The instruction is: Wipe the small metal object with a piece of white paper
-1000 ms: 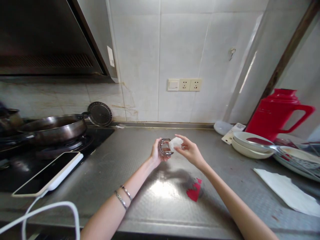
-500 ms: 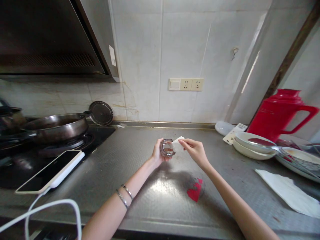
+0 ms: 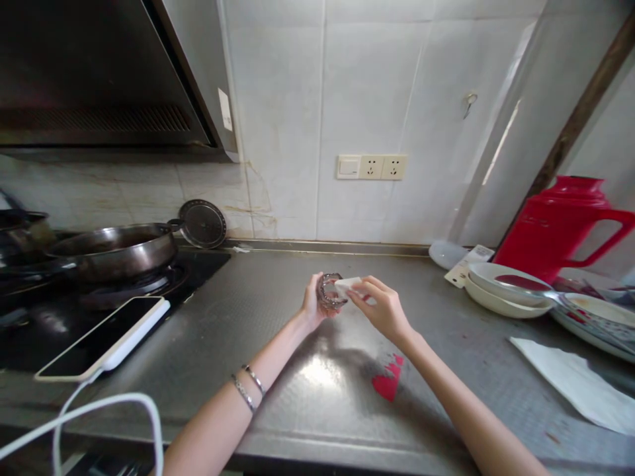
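My left hand [image 3: 311, 305] holds a small clear glass cup [image 3: 330, 291] above the steel counter [image 3: 278, 344], tilted toward me. My right hand [image 3: 381, 307] pinches a small white piece of tissue [image 3: 346, 284] and presses it at the cup's rim. The two hands meet over the middle of the counter. Two bracelets sit on my left wrist.
A red spill [image 3: 387, 382] lies on the counter below my right arm. A phone [image 3: 102, 337] with a white cable rests at the left beside a pan [image 3: 114, 250] on the stove. At the right are a red thermos jug [image 3: 560, 221], stacked bowls [image 3: 503, 291] and a white napkin [image 3: 575, 383].
My right hand has turned the tissue against the cup's rim, shifting it from behind the cup to its top edge. The cup stays in my left hand.
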`<state>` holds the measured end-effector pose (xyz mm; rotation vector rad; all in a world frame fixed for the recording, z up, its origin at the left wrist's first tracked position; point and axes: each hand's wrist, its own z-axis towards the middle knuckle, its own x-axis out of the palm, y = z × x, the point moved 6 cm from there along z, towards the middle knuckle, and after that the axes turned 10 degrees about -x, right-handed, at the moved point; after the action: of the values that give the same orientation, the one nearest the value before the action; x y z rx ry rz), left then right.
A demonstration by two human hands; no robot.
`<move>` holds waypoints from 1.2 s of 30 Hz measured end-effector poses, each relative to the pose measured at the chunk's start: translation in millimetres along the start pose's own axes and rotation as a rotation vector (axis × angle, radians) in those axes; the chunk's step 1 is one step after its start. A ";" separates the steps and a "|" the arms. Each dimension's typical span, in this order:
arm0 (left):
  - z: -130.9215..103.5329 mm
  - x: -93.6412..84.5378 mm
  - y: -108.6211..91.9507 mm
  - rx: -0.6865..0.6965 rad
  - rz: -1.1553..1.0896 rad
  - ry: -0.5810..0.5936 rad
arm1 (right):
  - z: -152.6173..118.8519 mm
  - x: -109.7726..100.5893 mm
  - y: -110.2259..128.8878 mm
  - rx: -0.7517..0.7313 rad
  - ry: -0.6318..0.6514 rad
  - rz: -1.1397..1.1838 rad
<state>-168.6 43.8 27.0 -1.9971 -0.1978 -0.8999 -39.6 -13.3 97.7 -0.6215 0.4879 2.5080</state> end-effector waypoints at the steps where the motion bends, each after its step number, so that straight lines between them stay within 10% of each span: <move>1: -0.3 0.5 -0.6 0.014 0.024 -0.003 | -0.1 0.2 -0.1 0.001 -0.004 0.001; 10: -1.6 5.6 -0.8 0.026 0.158 0.065 | 1.4 -24.9 -4.7 0.019 -0.259 -0.107; 18: -4.0 13.6 13.6 -0.172 0.260 0.197 | 1.4 -5.2 6.1 -0.231 0.016 -0.077; 36: -5.9 15.6 17.4 -0.236 0.237 0.186 | -7.5 9.0 -14.6 0.198 -0.043 0.109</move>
<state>-152.5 25.9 27.5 -2.0822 0.2562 -0.9823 -36.0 -1.4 83.7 -0.4760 0.7611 2.5268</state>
